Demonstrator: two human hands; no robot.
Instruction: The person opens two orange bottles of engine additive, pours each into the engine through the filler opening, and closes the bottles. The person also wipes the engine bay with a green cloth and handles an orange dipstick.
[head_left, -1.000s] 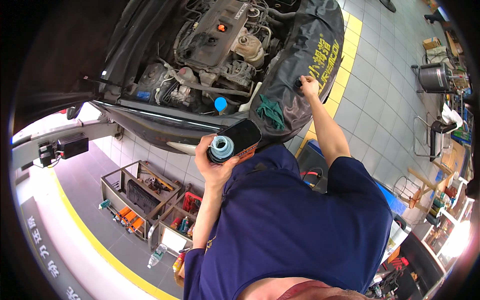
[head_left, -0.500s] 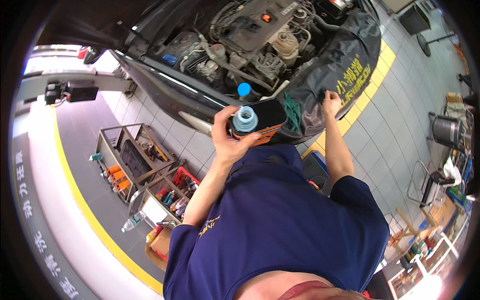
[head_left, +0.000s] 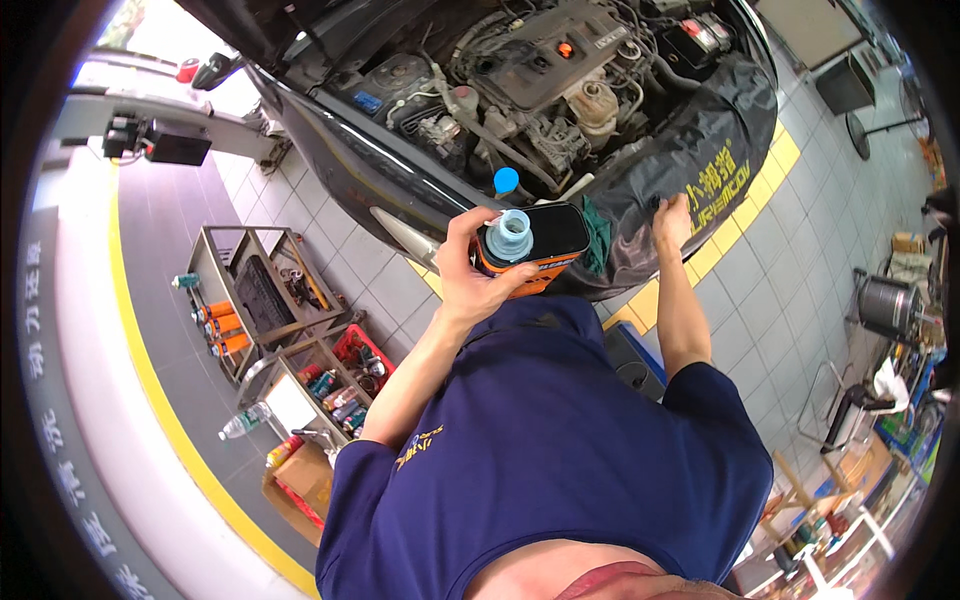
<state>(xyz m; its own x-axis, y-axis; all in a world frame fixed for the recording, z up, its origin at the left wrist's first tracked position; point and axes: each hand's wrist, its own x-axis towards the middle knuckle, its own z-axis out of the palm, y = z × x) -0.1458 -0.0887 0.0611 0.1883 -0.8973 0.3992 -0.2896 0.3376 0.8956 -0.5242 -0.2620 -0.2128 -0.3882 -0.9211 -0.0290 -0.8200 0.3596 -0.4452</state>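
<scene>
- Left hand [head_left: 474, 284] clamped round bottle [head_left: 556, 228]
- Right hand [head_left: 674, 222] at black cover [head_left: 650, 172]; cannot tell if clamped
- Engine [head_left: 530, 68] far
- Tiled floor [head_left: 745, 290] right
- Metal cart [head_left: 290, 333] left

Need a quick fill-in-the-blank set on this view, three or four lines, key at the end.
1. The hand gripping the bottle is the ____ one.
2. The right hand is at the black cover, whose print is ____.
3. The cloth on the cover is ____.
4. The round disc just beyond the bottle is ____.

Missing words: left; yellow; green; blue.
</scene>
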